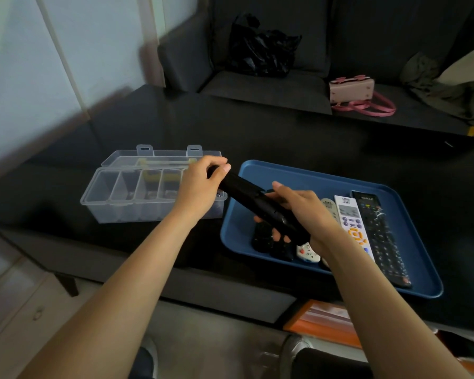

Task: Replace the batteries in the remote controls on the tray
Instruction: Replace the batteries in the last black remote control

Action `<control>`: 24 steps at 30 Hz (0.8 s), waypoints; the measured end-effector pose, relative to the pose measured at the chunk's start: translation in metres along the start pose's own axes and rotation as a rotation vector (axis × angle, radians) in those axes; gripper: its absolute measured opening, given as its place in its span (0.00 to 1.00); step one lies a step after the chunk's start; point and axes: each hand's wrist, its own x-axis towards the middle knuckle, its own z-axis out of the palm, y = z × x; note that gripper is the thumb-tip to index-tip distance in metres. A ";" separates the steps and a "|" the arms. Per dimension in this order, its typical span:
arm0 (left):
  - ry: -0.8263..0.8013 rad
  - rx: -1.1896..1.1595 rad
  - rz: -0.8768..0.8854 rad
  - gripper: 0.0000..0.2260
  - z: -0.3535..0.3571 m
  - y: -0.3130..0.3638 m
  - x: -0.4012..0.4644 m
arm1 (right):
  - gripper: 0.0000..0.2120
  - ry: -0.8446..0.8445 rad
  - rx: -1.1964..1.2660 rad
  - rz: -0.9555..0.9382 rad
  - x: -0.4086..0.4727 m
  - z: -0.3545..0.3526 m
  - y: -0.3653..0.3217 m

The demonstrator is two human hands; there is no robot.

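A long black remote (246,194) is held back side up above the left part of the blue tray (298,175). My left hand (200,184) grips its far end. My right hand (298,212) grips its near half, thumb lying along the back cover. On the tray lie a white remote with orange buttons (352,225), a long black remote (381,236), a small white remote (308,253) and dark small remotes (262,237), partly hidden under my right hand. A clear compartment box (126,192) with its lid open stands left of the tray; yellowish items show in its middle compartments.
Everything rests on a glossy black table (285,132). Behind it is a dark sofa with a black plastic bag (260,47) and a pink handbag (353,91). Orange items (323,321) lie below the table's near edge.
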 end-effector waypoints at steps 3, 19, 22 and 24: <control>0.003 0.004 -0.022 0.09 0.000 -0.001 0.000 | 0.18 -0.016 -0.001 -0.012 -0.001 0.001 0.000; -0.111 0.008 -0.093 0.24 0.006 -0.002 -0.002 | 0.19 0.011 -0.004 -0.053 0.001 0.011 0.001; -0.055 0.004 -0.096 0.22 0.008 0.000 -0.003 | 0.19 0.016 -0.004 -0.071 0.000 0.011 0.000; -0.034 -0.008 -0.079 0.19 0.008 0.001 -0.003 | 0.19 0.023 0.007 -0.079 0.000 0.011 -0.001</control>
